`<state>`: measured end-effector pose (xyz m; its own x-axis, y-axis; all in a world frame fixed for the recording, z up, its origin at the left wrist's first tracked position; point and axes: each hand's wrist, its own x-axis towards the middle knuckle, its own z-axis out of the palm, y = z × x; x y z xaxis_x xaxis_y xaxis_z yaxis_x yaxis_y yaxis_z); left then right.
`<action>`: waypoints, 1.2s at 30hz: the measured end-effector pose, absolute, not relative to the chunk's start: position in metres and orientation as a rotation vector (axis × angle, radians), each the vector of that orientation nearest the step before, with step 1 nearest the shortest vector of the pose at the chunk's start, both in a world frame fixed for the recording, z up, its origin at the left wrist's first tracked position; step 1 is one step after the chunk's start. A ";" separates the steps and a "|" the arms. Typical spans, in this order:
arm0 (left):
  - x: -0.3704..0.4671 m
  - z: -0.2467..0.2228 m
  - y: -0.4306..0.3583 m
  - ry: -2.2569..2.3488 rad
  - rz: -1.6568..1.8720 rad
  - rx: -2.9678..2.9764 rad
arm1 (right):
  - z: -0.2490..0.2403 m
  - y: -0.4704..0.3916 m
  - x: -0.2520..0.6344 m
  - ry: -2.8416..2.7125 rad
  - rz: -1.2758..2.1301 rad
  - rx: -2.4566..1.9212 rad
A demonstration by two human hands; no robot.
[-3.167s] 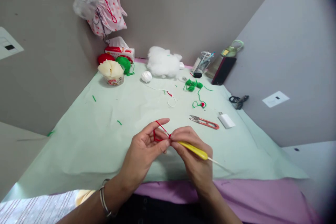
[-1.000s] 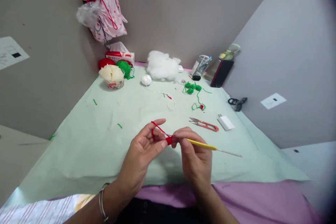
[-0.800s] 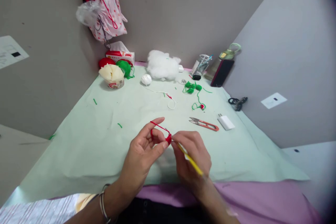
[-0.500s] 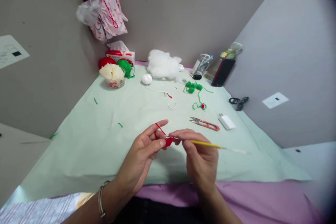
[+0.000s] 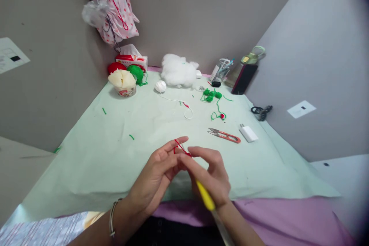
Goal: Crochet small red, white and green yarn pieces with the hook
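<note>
Between my hands, above the near part of the table, is a small piece of red crochet, mostly covered by fingers. My left hand pinches it, and red yarn runs from it around the raised left forefinger. My right hand grips a crochet hook with a yellow handle that slants down toward my body; its tip is hidden at the work. The right fingertips meet the left thumb at the red piece.
Orange-handled thread snips and a white charger lie to the right. Farther back are green crochet pieces, a white yarn ball, stuffing, a paper-lined cup, green yarn and a phone.
My right hand has turned and moved in toward the left, swinging the hook's handle from pointing right to pointing down toward me. The raised left forefinger has shifted slightly right and down.
</note>
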<state>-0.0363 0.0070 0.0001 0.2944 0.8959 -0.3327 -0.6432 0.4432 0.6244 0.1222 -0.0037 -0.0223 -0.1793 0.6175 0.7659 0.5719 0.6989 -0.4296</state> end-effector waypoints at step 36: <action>-0.038 -0.006 0.014 0.638 1.029 0.399 | -0.024 0.004 0.118 -1.238 0.632 -0.890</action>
<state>-0.0381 0.0136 -0.0061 0.3610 0.8829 -0.3003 -0.6610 0.4694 0.5854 0.1183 0.0040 -0.0241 0.2341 0.8183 0.5249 0.0548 0.5280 -0.8475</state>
